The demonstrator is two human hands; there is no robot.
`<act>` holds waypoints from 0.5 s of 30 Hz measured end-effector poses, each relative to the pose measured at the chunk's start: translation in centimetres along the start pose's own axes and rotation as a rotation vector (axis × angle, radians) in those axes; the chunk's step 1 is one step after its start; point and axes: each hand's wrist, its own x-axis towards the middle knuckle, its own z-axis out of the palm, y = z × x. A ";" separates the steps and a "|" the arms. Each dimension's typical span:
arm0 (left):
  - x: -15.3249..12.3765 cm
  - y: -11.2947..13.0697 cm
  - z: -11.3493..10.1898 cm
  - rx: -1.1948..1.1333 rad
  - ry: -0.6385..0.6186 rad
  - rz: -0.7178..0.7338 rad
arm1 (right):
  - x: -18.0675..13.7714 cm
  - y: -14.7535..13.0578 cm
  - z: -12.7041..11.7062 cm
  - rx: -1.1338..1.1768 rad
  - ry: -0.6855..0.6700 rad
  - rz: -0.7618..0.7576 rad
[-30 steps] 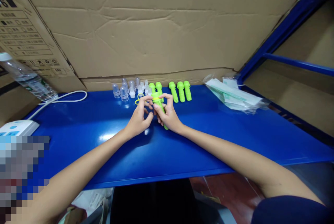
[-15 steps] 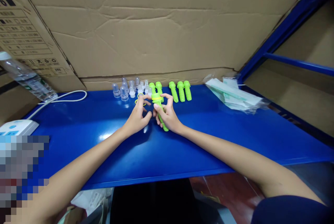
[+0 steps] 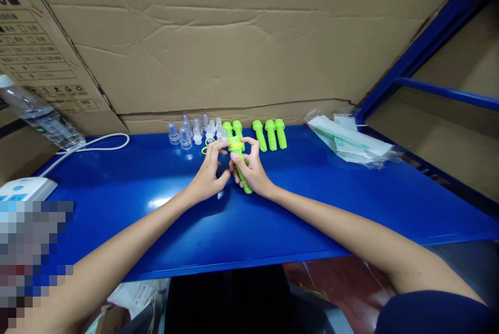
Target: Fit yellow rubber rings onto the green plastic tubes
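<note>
My right hand [image 3: 254, 170] is wrapped round a lime-green plastic handle [image 3: 236, 139] with a wide head, its narrow end slanting down toward me. Round the head sits a yellow ring [image 3: 236, 145]. My left hand [image 3: 206, 174] is beside the head, thumb and fingers apart, with the index fingertip at the head's left edge. Just behind the left hand, loose yellow rings [image 3: 209, 139] lie on the blue table. Clear plastic caps [image 3: 186, 138] and smaller whitish pieces [image 3: 198, 139] stand at the back. More green handles [image 3: 270, 135] lie behind my right hand.
Flat plastic packets [image 3: 346, 139] lie at the back right of the blue table [image 3: 312, 199]. On the left are a water bottle [image 3: 42, 118], a white cable [image 3: 101, 148] and a power strip [image 3: 31, 187]. A cardboard wall [image 3: 218, 64] closes off the back.
The green handle's head has shifted slightly right and turned a little more upright in my right hand. My left fingers have moved slightly right with it.
</note>
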 end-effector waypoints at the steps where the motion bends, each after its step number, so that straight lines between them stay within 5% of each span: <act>1: 0.0 -0.1 0.0 0.004 0.003 0.006 | -0.1 0.0 0.0 -0.003 -0.002 0.002; 15: 0.1 -0.3 -0.2 0.000 -0.046 -0.012 | 0.2 0.3 -0.1 0.023 0.016 0.007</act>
